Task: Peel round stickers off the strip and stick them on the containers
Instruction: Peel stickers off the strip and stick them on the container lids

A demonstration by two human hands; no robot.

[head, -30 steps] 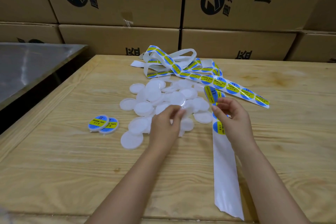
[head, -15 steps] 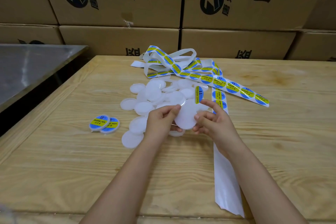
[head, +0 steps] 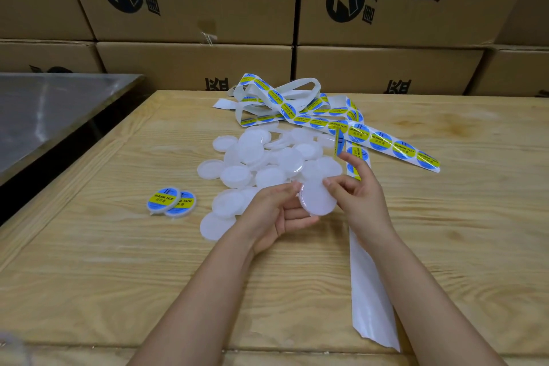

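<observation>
— What have the hands got?

— A round white container [head: 318, 197], milky and plain, with no label on it. It's at the centre of the frame, just below the pile [head: 252, 157] of blank ones. The left hand [head: 276, 211] pinches its left edge between thumb and fingertips. The right hand [head: 356, 193] pinches the right edge with thumb and curled fingers, index finger pointing up.

— And the sticker?

— A blue-and-yellow sticker [head: 339, 141] clings to that raised fingertip. It's turned edge-on, so I can't read the print. The strip [head: 383, 140] runs under the right hand, and that stretch is hidden.

— Any change from a second ago?

— Yes. Then the right hand was at the strip and the left reached into the pile. Now both hold the container, lower in the frame. The two labelled containers [head: 170, 202] at centre left haven't moved.
</observation>
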